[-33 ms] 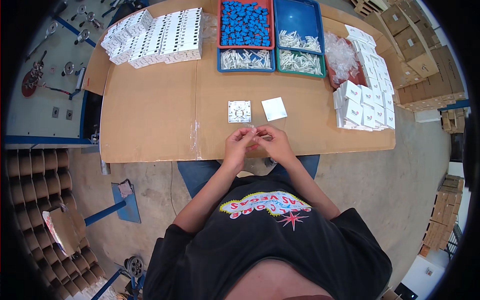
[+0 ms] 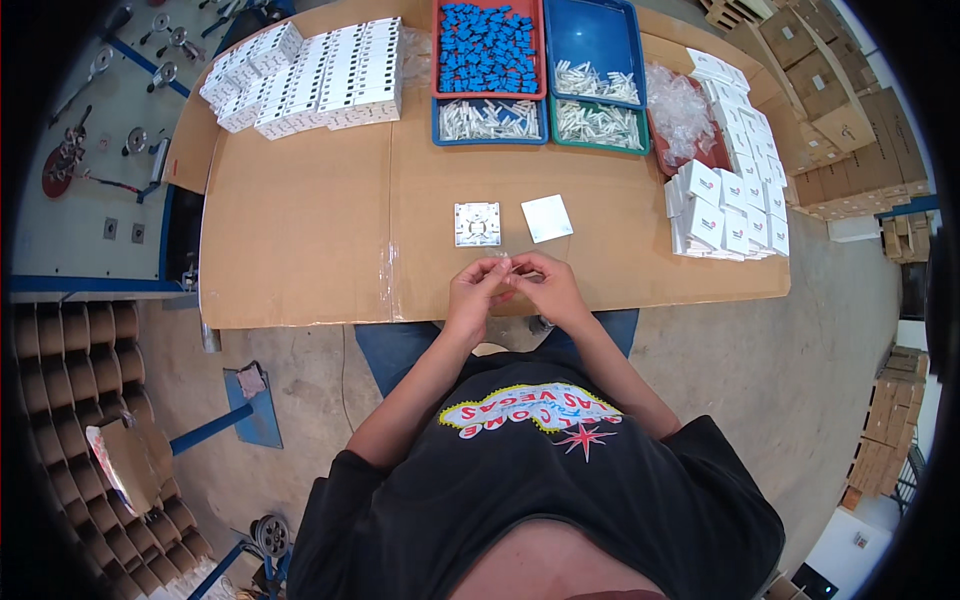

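Note:
My left hand (image 2: 478,298) and my right hand (image 2: 548,289) meet fingertip to fingertip above the table's near edge. Both are closed in a pinch around a small, clear, thin piece that looks like plastic film; the fingers cover most of it, so its exact kind cannot be made out. Just beyond my fingers lies a square metallic plate (image 2: 477,224) with a cut-out pattern in its middle. To its right rests a plain white square plate (image 2: 547,219), slightly turned and apart from the metallic one.
Along the far edge stand a red tray (image 2: 437,60) of blue parts, blue and green trays (image 2: 600,149) of small white pieces, and a red tray (image 2: 716,153) with clear plastic bags. White boxes (image 2: 360,70) are stacked far left; white packets (image 2: 735,215) are piled on the right.

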